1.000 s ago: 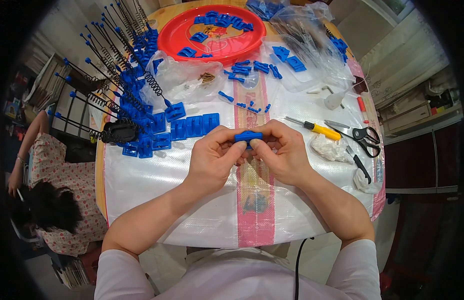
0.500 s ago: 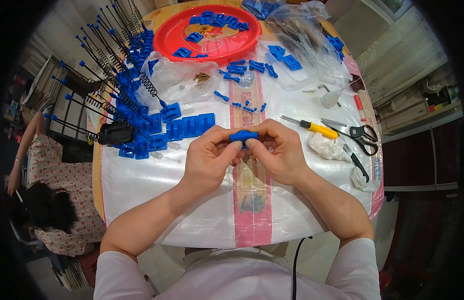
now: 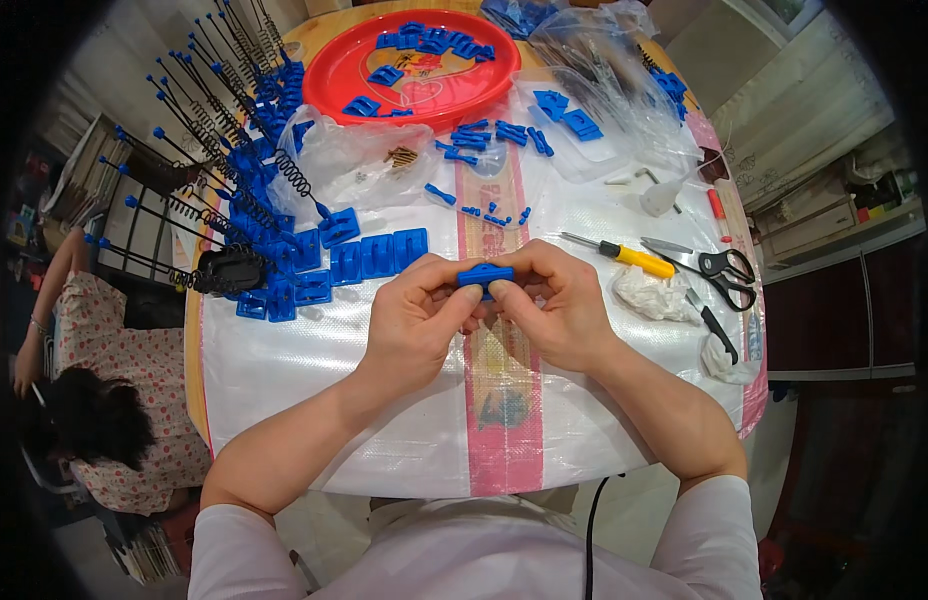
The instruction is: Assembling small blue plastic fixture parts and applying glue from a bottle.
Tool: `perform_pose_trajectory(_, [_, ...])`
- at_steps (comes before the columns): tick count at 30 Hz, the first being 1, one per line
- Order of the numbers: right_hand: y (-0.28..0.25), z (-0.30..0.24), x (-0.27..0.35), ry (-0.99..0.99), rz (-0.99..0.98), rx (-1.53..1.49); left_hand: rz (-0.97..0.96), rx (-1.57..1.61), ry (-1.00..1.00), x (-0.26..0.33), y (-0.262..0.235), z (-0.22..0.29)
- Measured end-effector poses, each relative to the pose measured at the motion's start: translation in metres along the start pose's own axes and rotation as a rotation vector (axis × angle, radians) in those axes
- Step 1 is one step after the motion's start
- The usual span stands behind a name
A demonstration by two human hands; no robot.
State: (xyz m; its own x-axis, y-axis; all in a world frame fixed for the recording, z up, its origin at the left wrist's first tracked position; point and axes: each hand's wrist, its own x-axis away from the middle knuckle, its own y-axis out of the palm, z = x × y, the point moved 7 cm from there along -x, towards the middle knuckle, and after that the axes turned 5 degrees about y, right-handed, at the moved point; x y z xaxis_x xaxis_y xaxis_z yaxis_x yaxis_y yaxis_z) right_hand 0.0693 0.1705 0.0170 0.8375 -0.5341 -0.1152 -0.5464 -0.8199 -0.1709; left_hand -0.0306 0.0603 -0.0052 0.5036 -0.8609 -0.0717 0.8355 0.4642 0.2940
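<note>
Between my two hands, over the table's middle, is a small blue plastic part [image 3: 486, 274]. My left hand [image 3: 416, 312] pinches its left end with thumb and fingertips. The right end is pinched the same way by my right hand [image 3: 556, 305]. Both thumbs press its near side, and the fingers curled behind hide some of it. Just left of my hands, a row of blue plastic blocks [image 3: 377, 256] lies on the white sheet. Beyond them are small blue pieces [image 3: 496, 218] and several narrow blue parts [image 3: 472, 136].
At the left stand blue bases with black springs and rods [image 3: 246, 200]. A red basin [image 3: 324, 75] holds blue parts at the back. Screws [image 3: 401, 156] lie on a plastic bag. Rightward are a yellow screwdriver [image 3: 639, 261], scissors [image 3: 719, 266] and a black-handled knife [image 3: 719, 333]. A person [image 3: 124, 400] sits left.
Both hands keep their pinch on the blue part, which has barely moved. The whole view has shifted very slightly.
</note>
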Motion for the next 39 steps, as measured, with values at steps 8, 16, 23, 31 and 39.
perform_pose_trajectory(8, [0.0002,-0.0037,0.0000,-0.009,0.010,-0.004,-0.002,0.006,0.016,-0.0002,0.0004,0.0023])
perform_pose_trajectory(16, [0.0004,-0.0036,-0.0005,-0.014,0.012,-0.015,-0.008,0.008,0.016,-0.0008,0.0010,0.0031])
perform_pose_trajectory(23, [0.0014,-0.0039,-0.0007,0.008,0.000,0.009,0.005,0.001,0.023,0.0000,-0.0004,0.0028])
perform_pose_trajectory(31, [-0.0006,-0.0035,-0.0015,-0.008,0.008,0.044,-0.009,0.011,0.013,-0.0008,0.0000,0.0036])
perform_pose_trajectory(39, [0.0002,-0.0001,-0.0018,0.010,0.016,0.012,-0.004,0.005,-0.007,-0.0011,-0.0002,0.0030])
